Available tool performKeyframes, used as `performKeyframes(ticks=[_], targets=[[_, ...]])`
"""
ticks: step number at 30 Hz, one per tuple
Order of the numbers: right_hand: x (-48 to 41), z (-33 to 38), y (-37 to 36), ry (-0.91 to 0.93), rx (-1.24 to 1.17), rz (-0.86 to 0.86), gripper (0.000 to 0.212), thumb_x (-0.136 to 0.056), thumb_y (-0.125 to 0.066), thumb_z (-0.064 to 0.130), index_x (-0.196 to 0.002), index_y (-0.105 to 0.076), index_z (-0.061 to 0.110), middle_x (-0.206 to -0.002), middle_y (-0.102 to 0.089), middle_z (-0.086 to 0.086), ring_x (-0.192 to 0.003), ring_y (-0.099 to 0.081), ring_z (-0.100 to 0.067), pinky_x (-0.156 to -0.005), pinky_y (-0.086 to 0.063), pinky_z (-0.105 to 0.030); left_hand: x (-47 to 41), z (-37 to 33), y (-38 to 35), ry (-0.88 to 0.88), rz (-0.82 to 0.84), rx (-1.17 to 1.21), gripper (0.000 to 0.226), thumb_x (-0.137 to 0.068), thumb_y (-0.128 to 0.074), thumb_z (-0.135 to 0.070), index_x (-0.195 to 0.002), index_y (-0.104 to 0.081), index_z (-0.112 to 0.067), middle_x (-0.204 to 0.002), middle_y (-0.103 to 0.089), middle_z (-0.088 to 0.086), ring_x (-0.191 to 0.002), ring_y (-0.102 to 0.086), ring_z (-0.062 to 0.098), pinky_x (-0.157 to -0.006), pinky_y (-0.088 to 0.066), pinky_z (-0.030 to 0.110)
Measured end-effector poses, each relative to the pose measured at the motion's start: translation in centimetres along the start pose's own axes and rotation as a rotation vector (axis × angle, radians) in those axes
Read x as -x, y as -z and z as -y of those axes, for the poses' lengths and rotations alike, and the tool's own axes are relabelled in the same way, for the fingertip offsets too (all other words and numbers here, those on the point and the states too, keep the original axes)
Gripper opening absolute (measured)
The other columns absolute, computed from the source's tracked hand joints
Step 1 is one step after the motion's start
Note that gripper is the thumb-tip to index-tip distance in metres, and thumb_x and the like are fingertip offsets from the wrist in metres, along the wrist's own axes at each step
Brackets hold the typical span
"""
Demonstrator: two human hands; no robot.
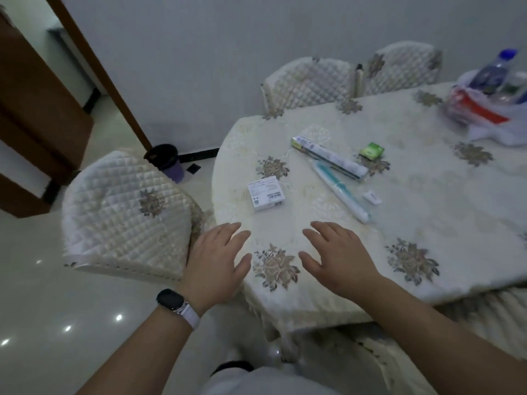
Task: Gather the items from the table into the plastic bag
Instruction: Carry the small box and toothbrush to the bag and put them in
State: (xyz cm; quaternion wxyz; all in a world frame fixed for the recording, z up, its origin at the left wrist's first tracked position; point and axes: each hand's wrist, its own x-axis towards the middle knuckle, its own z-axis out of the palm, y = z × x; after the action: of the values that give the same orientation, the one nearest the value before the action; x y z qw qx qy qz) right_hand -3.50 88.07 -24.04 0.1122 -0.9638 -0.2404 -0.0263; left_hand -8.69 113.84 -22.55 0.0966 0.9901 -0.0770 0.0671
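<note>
Plastic bag (484, 115), head view: slumping at the far right end of the table (427, 223), with a blue-capped bottle (496, 68) standing in it.

Items lying well apart from it: white box (266, 193), long carton (328, 158), teal toothbrush (340, 192) apparently touching the carton, green packet (371, 150), small white tab (372, 196).

Left hand (218, 262), right hand (339, 256): I am holding both spread and empty over the near edge.

Risks I am weighing: lifting the carton is likely nudging the toothbrush off course; the tab is getting overlooked; loose pieces are dropping on the long carry; the limp bag mouth is closing.
</note>
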Motion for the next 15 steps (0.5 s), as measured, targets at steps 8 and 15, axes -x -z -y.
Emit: performKeyframes(ticks=[8,15], targets=[[-3.8,-5.1,-3.0,-0.265,0.041,0.116,0.05,-0.092,-0.047,0.052,-0.131,-0.054,0.022,-0.139,-0.053,-0.001,-0.125,-0.049,-0.025,-0.098,-0.041,-0.04,-10.6,4.8,-4.9,-0.021,0.212,0.071,0.058,-0.083,-0.041,-0.05,-0.123,-0.066,-0.016,-0.129,-0.063,0.008,-0.117,-0.059,0.031,-0.093,-0.051,0.047],[-11.1,-8.9,-5.8,-0.506,0.054,0.178,0.053,-0.094,-0.046,0.051,-0.137,-0.049,0.02,-0.141,-0.05,-0.002,-0.124,-0.048,-0.024,-0.099,-0.041,-0.038,-21.6,9.2,-10.5,-0.11,0.291,0.111,0.074,-0.08,-0.041,-0.062,-0.13,-0.06,-0.011,-0.132,-0.06,0.012,-0.119,-0.057,0.033,-0.094,-0.05,0.045]])
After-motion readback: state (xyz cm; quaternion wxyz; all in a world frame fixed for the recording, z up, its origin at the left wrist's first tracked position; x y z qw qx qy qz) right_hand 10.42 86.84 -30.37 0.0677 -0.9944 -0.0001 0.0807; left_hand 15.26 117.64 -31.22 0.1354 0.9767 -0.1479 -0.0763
